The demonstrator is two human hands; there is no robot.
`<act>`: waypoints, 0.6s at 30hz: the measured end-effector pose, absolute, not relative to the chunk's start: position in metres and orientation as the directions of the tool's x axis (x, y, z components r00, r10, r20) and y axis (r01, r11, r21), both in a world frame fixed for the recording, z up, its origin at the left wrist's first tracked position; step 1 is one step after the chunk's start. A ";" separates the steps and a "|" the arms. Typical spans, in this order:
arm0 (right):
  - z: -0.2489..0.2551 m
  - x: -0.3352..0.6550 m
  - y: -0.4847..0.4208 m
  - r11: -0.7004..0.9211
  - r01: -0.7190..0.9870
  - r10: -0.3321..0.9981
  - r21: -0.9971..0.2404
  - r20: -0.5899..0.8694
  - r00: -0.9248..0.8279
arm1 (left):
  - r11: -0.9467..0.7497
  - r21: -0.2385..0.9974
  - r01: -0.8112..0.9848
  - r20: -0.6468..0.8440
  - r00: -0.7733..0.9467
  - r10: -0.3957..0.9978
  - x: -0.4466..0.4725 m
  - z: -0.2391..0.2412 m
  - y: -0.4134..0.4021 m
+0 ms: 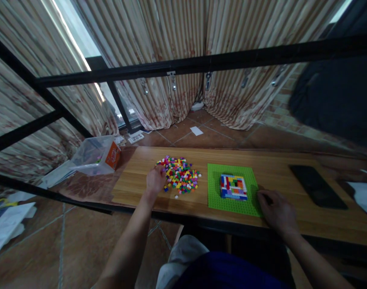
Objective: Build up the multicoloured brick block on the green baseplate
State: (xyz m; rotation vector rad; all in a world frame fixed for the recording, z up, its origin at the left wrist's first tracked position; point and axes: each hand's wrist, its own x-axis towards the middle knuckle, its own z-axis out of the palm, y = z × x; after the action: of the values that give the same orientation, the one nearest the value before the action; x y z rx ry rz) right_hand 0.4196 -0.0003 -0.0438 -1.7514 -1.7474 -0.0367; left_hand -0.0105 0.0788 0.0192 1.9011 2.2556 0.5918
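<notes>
Loose toy bricks (182,176) of many colours lie heaped on the wooden table. My left hand (155,179) is at the heap's left edge, its fingers drawn together among the bricks; whatever they pinch is too small to make out. Right of the heap lies a green studded baseplate (215,196). A rectangular build of stacked bricks (233,187), blue, white, red, yellow and orange, stands on it, with an opening in its upper part. My right hand (276,210) rests at the baseplate's right edge, fingers loosely curled, no brick visible in them.
A dark phone-like slab (317,186) lies on the wooden table (132,180), right of my right hand. Beyond the table's left end stands a clear plastic bin (91,154) with an orange label. A black metal rail (171,66) crosses before the curtains.
</notes>
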 end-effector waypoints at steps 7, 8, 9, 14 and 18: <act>-0.045 0.419 0.001 0.124 0.897 0.872 -0.424 0.478 0.106 | -0.018 0.792 0.611 0.236 -0.279 0.931 0.005 0.021 0.058; -0.044 0.418 0.001 0.127 0.894 0.872 -0.429 0.478 0.105 | -0.048 0.820 0.570 0.233 -0.255 0.938 0.011 0.023 0.054; -0.044 0.418 0.001 0.126 0.892 0.872 -0.435 0.477 0.109 | -0.076 0.841 0.536 0.226 -0.220 0.949 0.019 0.024 0.050; -0.037 0.412 0.000 0.081 0.881 0.889 -0.467 0.433 0.148 | -0.207 0.882 0.423 0.222 0.015 0.975 0.074 0.023 0.031; -0.030 0.408 0.001 0.076 0.869 0.892 -0.489 0.423 0.160 | -0.291 0.864 0.410 0.244 0.163 0.956 0.123 0.024 0.024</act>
State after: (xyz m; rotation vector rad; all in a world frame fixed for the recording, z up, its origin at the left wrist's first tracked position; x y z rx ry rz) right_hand 0.4084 0.0009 -0.0301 -1.7658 -1.6827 0.0431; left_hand 0.1233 0.0240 0.0243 1.8008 1.2989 1.0849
